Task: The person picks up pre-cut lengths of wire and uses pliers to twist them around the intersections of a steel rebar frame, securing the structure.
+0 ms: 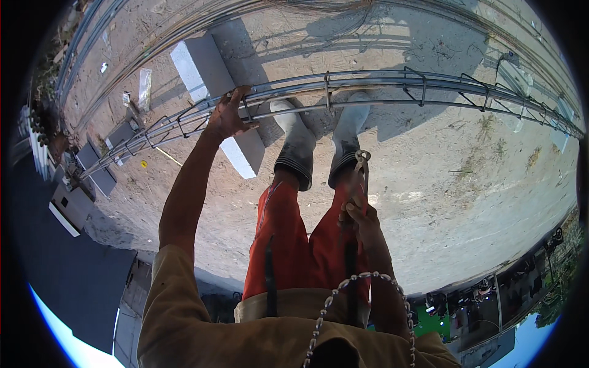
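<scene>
A long, narrow rebar cage [368, 81] of straight steel bars with wire stirrups runs across in front of my boots. My left hand [228, 115] grips it left of the boots, beside a stirrup, fingers over the bars and thumb on the near side. Low by my right thigh, my right hand [362, 222] is closed around the handles of a pair of pincers [362, 161]. The rounded head of the pincers points away from me, above my right boot, apart from the cage. Part of the handles is hidden by my fingers.
Under the cage at left lies a grey concrete block [211, 64], with more blocks [98, 167] near its left end. My grey rubber boots [296, 138] stand close to the cage. Loose long rods [184, 24] lie on the sandy ground beyond. Plastic scraps [145, 89] are scattered at left.
</scene>
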Available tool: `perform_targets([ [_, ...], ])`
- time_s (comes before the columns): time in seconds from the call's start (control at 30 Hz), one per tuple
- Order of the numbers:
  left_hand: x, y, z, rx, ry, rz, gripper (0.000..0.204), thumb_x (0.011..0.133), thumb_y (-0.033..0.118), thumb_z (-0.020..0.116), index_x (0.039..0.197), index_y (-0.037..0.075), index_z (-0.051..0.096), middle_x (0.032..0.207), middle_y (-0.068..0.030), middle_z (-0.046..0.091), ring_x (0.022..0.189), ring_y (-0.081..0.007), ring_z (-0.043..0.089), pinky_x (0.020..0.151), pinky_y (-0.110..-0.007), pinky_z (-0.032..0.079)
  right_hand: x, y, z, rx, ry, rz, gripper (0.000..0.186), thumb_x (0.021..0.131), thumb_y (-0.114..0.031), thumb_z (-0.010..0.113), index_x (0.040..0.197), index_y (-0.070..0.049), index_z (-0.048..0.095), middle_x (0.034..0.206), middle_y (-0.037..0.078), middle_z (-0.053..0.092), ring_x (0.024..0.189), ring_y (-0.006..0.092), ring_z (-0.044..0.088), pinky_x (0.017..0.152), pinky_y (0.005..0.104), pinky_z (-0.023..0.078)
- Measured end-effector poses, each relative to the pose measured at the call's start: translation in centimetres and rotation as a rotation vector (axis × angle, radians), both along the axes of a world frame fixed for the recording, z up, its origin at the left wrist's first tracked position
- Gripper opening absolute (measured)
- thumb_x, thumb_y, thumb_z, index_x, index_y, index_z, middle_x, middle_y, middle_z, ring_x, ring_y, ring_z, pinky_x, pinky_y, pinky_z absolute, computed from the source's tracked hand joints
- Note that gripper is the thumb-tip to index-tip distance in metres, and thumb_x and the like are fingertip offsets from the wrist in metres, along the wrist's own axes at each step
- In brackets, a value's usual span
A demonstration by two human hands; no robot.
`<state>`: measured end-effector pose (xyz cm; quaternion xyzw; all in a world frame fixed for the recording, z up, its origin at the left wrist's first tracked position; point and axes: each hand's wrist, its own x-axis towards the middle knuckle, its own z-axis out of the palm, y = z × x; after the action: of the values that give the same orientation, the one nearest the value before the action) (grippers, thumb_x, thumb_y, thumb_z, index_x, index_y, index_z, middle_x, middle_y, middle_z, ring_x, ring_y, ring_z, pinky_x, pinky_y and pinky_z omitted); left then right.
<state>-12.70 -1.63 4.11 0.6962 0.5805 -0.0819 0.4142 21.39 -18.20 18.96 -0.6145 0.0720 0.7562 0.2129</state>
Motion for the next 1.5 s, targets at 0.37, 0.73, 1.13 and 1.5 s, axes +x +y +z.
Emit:
perform_targets([
  [0.37,12.8,9.7,-5.1,0.334,-0.101,0.223,0.013,0.08,0.02,0.066,0.086,0.008,0.069,0.081,-0.0096,0.067,0.073,-0.0248,0.065,0.067,-0.033,0.051,14.3,-6.0,-10.6,-0.346,-0.148,-0.183,0.022,0.084,-0.026,0.06,0.095,-0.007,0.053,0.069,0.0,0.046,0.057,0.0117,0.047,0.05,0.0274,0.041],
  [0.73,32.9,17.4,-22.5,0.084,0.5,-0.066,0.041,0.082,0.047,0.056,0.102,0.011,0.061,0.105,-0.0188,0.059,0.093,-0.0327,0.061,0.078,-0.043,0.049,16.9,-18.7,-13.2,-0.578,-0.162,-0.345,0.019,0.083,-0.026,0.062,0.088,-0.012,0.051,0.064,-0.003,0.043,0.053,0.0098,0.045,0.047,0.0264,0.04],
  [1.13,31.8,17.6,-24.9,0.253,0.735,-1.243,0.044,0.084,0.011,0.048,0.125,-0.002,0.04,0.104,-0.0243,0.056,0.101,-0.0327,0.052,0.089,-0.042,0.041,13.3,-21.9,-14.1,-0.612,-0.15,-0.29,0.017,0.084,-0.027,0.061,0.086,-0.013,0.052,0.062,-0.004,0.046,0.052,0.0096,0.051,0.048,0.0267,0.045],
  [1.5,20.8,16.3,-14.5,0.305,0.539,-0.439,0.012,0.083,0.016,0.056,0.095,0.011,0.057,0.081,-0.0112,0.065,0.078,-0.0297,0.065,0.063,-0.04,0.049,10.9,-23.4,-11.6,-0.515,-0.134,-0.334,0.02,0.084,-0.03,0.061,0.092,-0.012,0.055,0.067,-0.004,0.047,0.053,0.0081,0.049,0.046,0.0233,0.041],
])
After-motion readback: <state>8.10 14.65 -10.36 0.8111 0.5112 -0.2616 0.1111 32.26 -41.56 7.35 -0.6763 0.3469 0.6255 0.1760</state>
